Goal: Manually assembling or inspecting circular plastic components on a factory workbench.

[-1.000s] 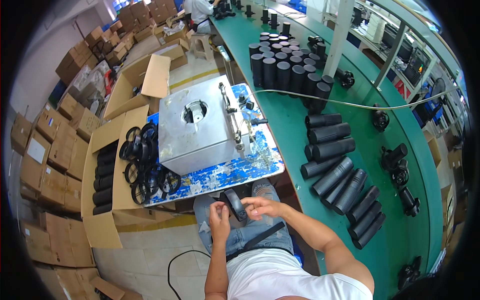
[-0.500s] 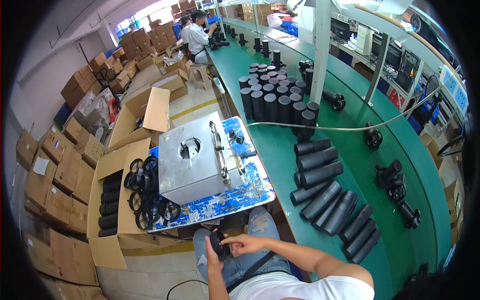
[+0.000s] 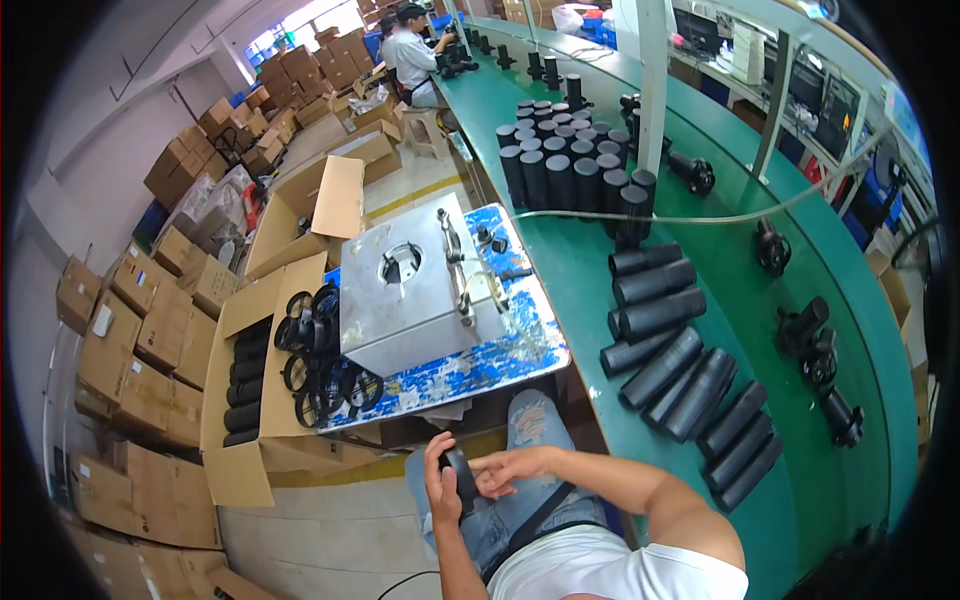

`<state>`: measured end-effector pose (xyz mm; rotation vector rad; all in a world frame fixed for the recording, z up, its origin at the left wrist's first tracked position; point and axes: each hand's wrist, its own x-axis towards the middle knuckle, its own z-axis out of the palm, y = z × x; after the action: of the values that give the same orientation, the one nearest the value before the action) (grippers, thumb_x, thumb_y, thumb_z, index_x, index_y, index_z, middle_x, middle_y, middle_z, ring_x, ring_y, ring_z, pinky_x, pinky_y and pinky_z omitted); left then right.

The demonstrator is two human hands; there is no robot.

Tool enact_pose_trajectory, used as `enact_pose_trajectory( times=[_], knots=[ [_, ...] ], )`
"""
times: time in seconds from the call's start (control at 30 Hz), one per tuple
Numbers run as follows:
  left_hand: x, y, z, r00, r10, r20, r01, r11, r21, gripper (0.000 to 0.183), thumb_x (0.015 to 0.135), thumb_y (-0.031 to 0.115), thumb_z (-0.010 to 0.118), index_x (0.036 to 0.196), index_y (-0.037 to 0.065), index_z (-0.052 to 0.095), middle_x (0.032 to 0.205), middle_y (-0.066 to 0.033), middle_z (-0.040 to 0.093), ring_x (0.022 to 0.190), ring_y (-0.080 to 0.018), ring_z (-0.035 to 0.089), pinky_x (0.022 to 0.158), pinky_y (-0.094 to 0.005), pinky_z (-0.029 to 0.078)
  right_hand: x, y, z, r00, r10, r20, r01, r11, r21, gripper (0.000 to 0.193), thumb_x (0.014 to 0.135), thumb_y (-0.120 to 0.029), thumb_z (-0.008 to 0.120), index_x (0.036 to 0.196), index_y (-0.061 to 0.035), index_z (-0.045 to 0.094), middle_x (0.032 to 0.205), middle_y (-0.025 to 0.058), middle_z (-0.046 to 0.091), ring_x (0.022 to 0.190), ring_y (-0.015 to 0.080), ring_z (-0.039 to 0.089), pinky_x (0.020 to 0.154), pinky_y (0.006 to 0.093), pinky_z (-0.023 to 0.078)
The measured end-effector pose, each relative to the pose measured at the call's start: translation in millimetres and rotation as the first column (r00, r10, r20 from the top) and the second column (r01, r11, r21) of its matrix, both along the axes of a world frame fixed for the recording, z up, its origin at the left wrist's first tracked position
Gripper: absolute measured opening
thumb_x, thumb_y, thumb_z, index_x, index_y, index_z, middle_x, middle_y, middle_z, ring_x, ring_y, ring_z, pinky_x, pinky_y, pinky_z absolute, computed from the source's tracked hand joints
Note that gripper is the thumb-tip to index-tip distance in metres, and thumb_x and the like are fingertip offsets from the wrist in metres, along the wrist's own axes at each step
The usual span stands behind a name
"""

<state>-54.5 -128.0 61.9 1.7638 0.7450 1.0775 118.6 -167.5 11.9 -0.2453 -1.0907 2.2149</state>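
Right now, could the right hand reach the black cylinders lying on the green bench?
Probably yes: nothing visible stands between the right hand and the black cylinders, just the green bench's edge.

Bright, fairly even light reached my left hand (image 3: 440, 488) and right hand (image 3: 508, 470), while the far window (image 3: 308, 30) burned out to white. A pale sheen lay on the metal box (image 3: 405, 295) and the green bench (image 3: 750, 310); shadow gathered beneath the blue table (image 3: 450, 384). The black piece (image 3: 458, 474) I held was too dark to show detail. Toward the round, blackened rim, straight lines bowed, and the distant co-workers (image 3: 413, 58) looked soft.
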Motion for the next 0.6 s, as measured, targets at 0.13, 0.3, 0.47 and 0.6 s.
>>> enact_pose_trajectory(
  times=[0.13, 0.3, 0.47, 0.6],
  knots=[
    [-26, 2, -5, 0.989, -0.024, 0.144, 0.03, 0.999, -0.039, 0.044, 0.094, 0.039, 0.044, 0.097, -0.002, 0.061, 0.11, -0.0169, 0.062, 0.113, -0.0292, 0.052, 0.101, -0.0402, 0.034, -12, -1, -8, 0.997, 0.072, 0.005, -0.073, 0.997, 0.039, 0.07, 0.088, -0.029, 0.063, 0.143, -0.0071, 0.026, 0.078, 0.003, 0.05, 0.061, 0.0062, 0.044, 0.053, 0.019, 0.035],
    [-39, 7, 4, 0.908, -0.069, 0.413, 0.193, 0.944, -0.266, 0.034, 0.094, 0.029, 0.045, 0.093, -0.002, 0.061, 0.102, -0.0222, 0.064, 0.113, -0.0323, 0.053, 0.103, -0.0438, 0.032, -9, 2, -18, 0.995, 0.084, -0.058, -0.084, 0.996, 0.006, 0.077, 0.088, -0.045, 0.058, 0.145, -0.007, 0.024, 0.069, 0.0005, 0.045, 0.057, 0.0068, 0.04, 0.05, 0.0194, 0.031],
    [-32, 17, 11, 0.929, -0.054, 0.367, 0.182, 0.929, -0.324, 0.032, 0.094, 0.027, 0.048, 0.096, -0.002, 0.059, 0.096, -0.02, 0.064, 0.099, -0.0254, 0.059, 0.075, -0.0311, 0.047, -3, 15, -33, 0.962, 0.221, -0.161, -0.219, 0.975, 0.032, 0.064, 0.095, -0.052, 0.043, 0.149, -0.0314, 0.017, 0.068, 0.0025, 0.043, 0.05, 0.0068, 0.034, 0.045, 0.0195, 0.028],
    [-23, 17, 24, 0.931, -0.131, 0.341, 0.235, 0.929, -0.286, 0.027, 0.095, 0.022, 0.047, 0.1, -0.003, 0.058, 0.093, -0.0146, 0.065, 0.085, -0.0174, 0.061, 0.069, -0.0264, 0.047, -3, 3, -28, 0.96, 0.106, -0.258, -0.133, 0.987, -0.089, 0.08, 0.091, -0.061, 0.043, 0.15, -0.0156, 0.015, 0.065, 0.0029, 0.043, 0.05, 0.0065, 0.037, 0.044, 0.0189, 0.029]
  ],
)
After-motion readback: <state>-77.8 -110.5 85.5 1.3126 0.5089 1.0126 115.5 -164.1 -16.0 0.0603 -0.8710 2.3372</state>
